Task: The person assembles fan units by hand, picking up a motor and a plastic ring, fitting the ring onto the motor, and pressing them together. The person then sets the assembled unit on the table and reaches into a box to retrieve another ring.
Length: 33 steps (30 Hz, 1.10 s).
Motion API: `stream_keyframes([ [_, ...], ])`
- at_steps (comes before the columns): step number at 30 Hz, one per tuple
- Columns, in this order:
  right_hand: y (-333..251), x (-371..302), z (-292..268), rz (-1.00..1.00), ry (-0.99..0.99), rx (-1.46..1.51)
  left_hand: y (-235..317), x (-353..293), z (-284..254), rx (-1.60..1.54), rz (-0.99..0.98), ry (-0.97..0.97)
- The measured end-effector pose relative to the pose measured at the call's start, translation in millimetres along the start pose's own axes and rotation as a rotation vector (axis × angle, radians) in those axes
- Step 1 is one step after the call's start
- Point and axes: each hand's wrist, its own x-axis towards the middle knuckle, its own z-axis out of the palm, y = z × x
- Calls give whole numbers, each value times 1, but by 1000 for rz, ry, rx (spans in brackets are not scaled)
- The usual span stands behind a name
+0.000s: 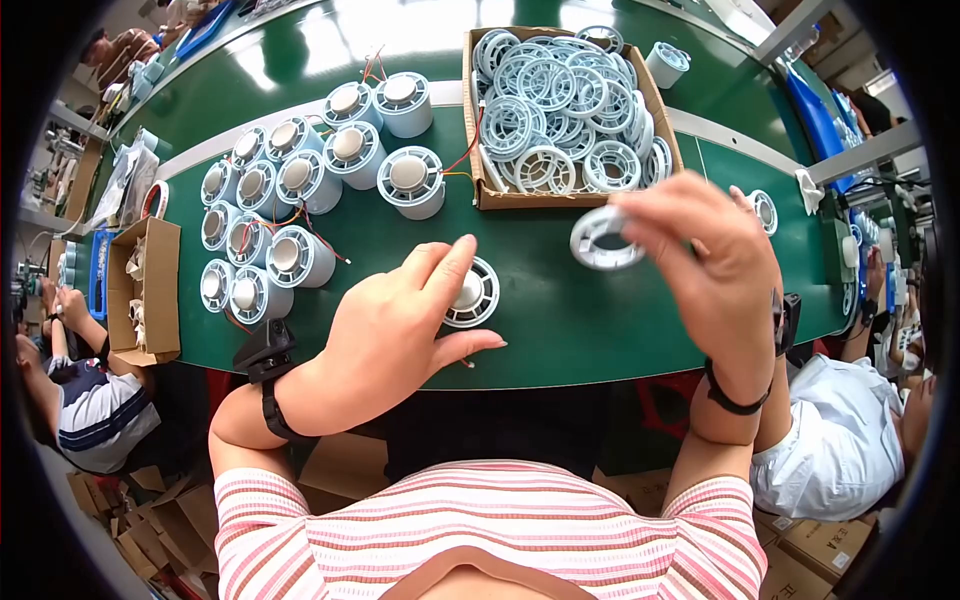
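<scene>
Right hand (715, 245) pinches a ring (585, 252); left hand (390, 315) curves around a cylinder (468, 292) (grip unclear); grouped cylinders (300, 178) look ringed already, loose rings (560, 88) fill the carton (540, 201).

On our green tabletop (540, 340), we see pale-blue cylindrical units (300, 178) clustered at left, an open cardboard box (525, 201) to their right.

Green tabletop (590, 335): bare stretch, near edge, right of centre. Obstacles: pale-blue cylinders (303, 182) crowd the left; ring-filled carton (530, 201), far centre.
</scene>
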Motion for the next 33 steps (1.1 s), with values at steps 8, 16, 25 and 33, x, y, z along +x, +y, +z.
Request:
stream_keyframes([
  [8, 30, -53, 42, 122, -94, -94, 0, 16, 18, -250, 317, 69],
  [16, 38, -83, 65, 28, 5, -270, 0, 17, 20, -870, -156, -272],
  [25, 1, -58, 73, -162, -35, 206, 2, 18, 27, -1258, -172, -412],
  [33, -5, -54, 77, -132, -69, 131, -2, 15, 38, -1190, -47, -356],
])
